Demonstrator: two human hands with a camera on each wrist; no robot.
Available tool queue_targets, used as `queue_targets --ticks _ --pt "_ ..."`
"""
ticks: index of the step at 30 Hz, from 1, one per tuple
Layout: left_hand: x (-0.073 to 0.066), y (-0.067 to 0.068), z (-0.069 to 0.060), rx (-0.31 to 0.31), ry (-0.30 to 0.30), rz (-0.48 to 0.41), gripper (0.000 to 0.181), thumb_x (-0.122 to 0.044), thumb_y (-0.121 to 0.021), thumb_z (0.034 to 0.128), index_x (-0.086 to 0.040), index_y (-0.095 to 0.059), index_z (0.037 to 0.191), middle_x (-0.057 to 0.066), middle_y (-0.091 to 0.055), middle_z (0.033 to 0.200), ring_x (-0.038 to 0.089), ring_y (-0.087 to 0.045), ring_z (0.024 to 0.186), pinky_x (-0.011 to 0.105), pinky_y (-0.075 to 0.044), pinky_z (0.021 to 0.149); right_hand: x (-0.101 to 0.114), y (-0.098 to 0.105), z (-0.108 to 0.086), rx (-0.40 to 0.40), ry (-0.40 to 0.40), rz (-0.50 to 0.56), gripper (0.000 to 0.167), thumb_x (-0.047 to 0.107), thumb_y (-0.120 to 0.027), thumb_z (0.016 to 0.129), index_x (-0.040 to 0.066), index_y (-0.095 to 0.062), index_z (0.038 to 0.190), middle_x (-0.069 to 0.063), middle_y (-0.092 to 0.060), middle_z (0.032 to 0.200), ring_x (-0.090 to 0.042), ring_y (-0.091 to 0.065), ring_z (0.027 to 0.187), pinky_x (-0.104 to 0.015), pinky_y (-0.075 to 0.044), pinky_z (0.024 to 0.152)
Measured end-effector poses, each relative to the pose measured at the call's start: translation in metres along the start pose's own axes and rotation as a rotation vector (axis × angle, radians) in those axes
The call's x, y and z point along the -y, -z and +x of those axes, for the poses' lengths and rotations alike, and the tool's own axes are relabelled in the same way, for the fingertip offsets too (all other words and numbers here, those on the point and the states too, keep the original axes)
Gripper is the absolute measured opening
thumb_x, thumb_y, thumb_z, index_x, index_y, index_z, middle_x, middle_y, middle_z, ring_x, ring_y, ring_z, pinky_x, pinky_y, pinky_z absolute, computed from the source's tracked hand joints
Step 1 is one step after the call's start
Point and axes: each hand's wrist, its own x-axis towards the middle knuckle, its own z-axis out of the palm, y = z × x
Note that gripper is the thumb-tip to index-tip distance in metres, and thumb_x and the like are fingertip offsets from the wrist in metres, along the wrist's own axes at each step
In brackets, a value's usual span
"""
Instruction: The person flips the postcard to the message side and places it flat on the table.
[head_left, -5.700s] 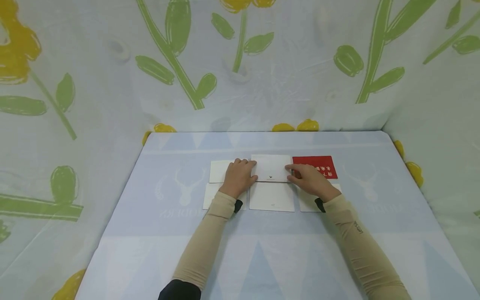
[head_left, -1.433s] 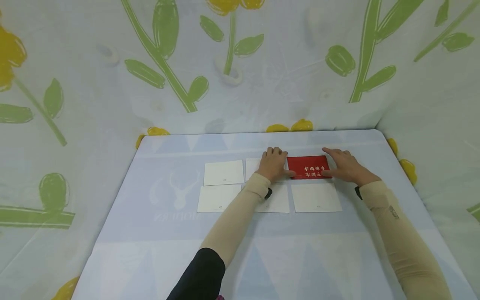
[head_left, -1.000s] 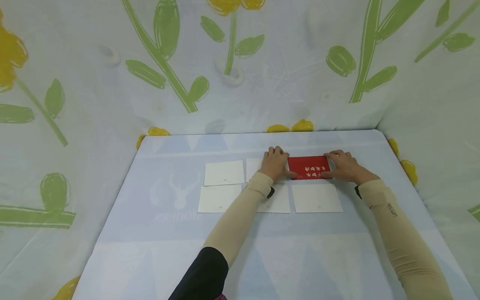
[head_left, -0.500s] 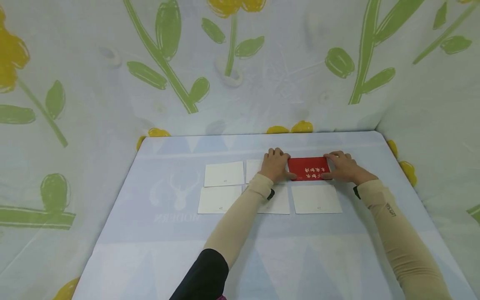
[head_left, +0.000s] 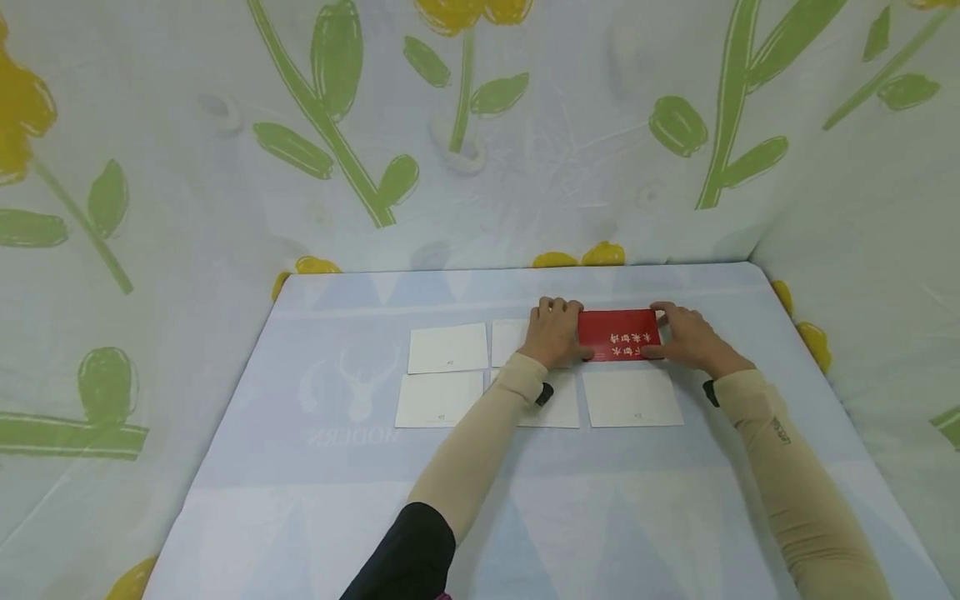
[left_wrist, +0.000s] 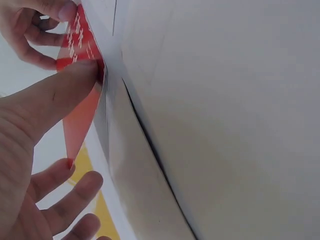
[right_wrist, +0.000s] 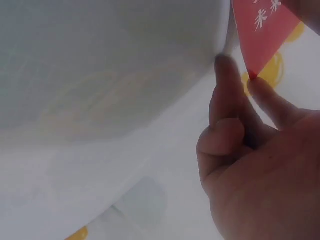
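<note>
A red card (head_left: 618,327) with white characters is at the right of the far row, held between both hands. My left hand (head_left: 553,333) pinches its left side, thumb at the near corner and index finger at the far corner. On its right side, my right hand (head_left: 693,340) pinches the near and far corners in the same way. The left wrist view shows the red card (left_wrist: 80,125) raised at a tilt, the left thumb (left_wrist: 75,82) lying on its face. In the right wrist view, a fingertip touches the corner of the red card (right_wrist: 262,42).
White cards lie around it: one at far left (head_left: 447,348), one at far middle (head_left: 506,337) partly behind my left hand, and a near row with left (head_left: 431,400), middle (head_left: 558,404) and right (head_left: 633,398) cards. A pale blue patterned cloth (head_left: 300,500) covers the table.
Both hands have moved right from the far middle white card to the red card. The right fingers have closed onto its right side, and its far edge has just risen slightly.
</note>
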Motion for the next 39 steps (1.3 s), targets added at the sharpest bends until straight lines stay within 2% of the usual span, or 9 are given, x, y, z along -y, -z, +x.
queue_targets --ticks 4,10,14,20,27,30,34,37,39 --pt "-0.003 -0.001 -0.001 -0.008 0.012 0.011 0.080 -0.056 -0.079 0.0822 -0.018 -0.046 0.145 0.003 -0.057 0.134 0.025 -0.039 0.130 0.039 -0.036 0.107 0.000 0.002 -0.004 0.011 -0.025 0.064 0.089 0.025 -0.078 0.089 -0.006 -0.025 0.153 -0.031 -0.050 0.127 -0.043 -0.050 0.111 -0.056 -0.051 0.090" --pt "-0.005 -0.005 -0.003 -0.047 0.025 -0.014 0.082 -0.052 -0.079 0.0841 -0.018 -0.042 0.149 0.003 -0.063 0.132 0.024 -0.046 0.127 0.041 -0.034 0.107 0.002 0.003 -0.013 -0.017 -0.031 0.078 0.081 0.023 -0.072 0.094 -0.004 -0.025 0.154 -0.029 -0.050 0.128 -0.040 -0.052 0.106 -0.050 -0.053 0.084" --pt "-0.004 -0.007 -0.004 -0.091 0.022 -0.050 0.076 -0.047 -0.078 0.0872 -0.019 -0.043 0.148 0.000 -0.070 0.119 0.023 -0.054 0.118 0.045 -0.033 0.106 0.002 0.005 -0.016 -0.054 0.000 0.090 0.076 0.022 -0.069 0.097 -0.003 -0.026 0.155 -0.028 -0.051 0.127 -0.037 -0.054 0.102 -0.043 -0.055 0.077" --pt "0.000 -0.009 -0.006 -0.126 0.047 -0.250 0.070 -0.034 -0.076 0.0909 -0.017 -0.042 0.149 -0.013 -0.064 0.083 0.018 -0.057 0.103 0.048 -0.031 0.106 -0.002 0.005 -0.020 -0.070 0.008 0.112 0.077 0.026 -0.066 0.099 0.001 -0.024 0.158 -0.027 -0.050 0.130 -0.037 -0.055 0.103 -0.039 -0.056 0.074" --pt "0.004 -0.002 -0.016 -0.120 0.051 -0.431 0.065 -0.033 -0.070 0.0961 -0.013 -0.040 0.150 -0.014 -0.066 0.082 0.009 -0.059 0.089 0.050 -0.029 0.109 0.000 0.008 -0.028 -0.131 -0.002 0.161 0.078 0.038 -0.063 0.101 0.015 -0.020 0.162 -0.021 -0.053 0.127 -0.032 -0.055 0.098 -0.034 -0.052 0.073" --pt "0.006 0.003 -0.021 -0.120 0.058 -0.493 0.059 -0.033 -0.068 0.0975 -0.013 -0.043 0.148 -0.013 -0.067 0.081 0.006 -0.060 0.080 0.047 -0.031 0.108 0.002 0.009 -0.031 -0.172 0.016 0.195 0.078 0.043 -0.061 0.101 0.016 -0.020 0.162 -0.021 -0.056 0.125 -0.031 -0.054 0.096 -0.035 -0.050 0.073" --pt "0.006 0.009 -0.026 -0.116 0.049 -0.581 0.042 -0.031 -0.065 0.0995 -0.013 -0.055 0.136 -0.010 -0.070 0.086 0.005 -0.060 0.071 0.033 -0.050 0.086 0.002 0.008 -0.036 -0.212 0.020 0.243 0.073 0.047 -0.059 0.101 0.009 -0.032 0.157 -0.022 -0.058 0.125 -0.032 -0.055 0.098 -0.034 -0.050 0.071" --pt "0.006 0.012 -0.030 -0.110 0.046 -0.647 0.029 -0.029 -0.061 0.1008 -0.013 -0.063 0.125 -0.006 -0.071 0.092 0.007 -0.061 0.072 0.026 -0.053 0.065 0.002 0.006 -0.039 -0.251 0.025 0.259 0.065 0.047 -0.058 0.102 0.005 -0.043 0.150 -0.023 -0.061 0.124 -0.032 -0.056 0.099 -0.032 -0.050 0.069" --pt "0.007 0.014 -0.032 -0.114 0.049 -0.666 0.026 -0.029 -0.059 0.1015 -0.013 -0.065 0.121 -0.006 -0.071 0.093 0.007 -0.062 0.075 0.023 -0.051 0.064 0.003 0.005 -0.040 -0.279 0.033 0.263 0.060 0.045 -0.056 0.103 0.003 -0.048 0.144 -0.023 -0.063 0.122 -0.032 -0.057 0.098 -0.031 -0.049 0.067"
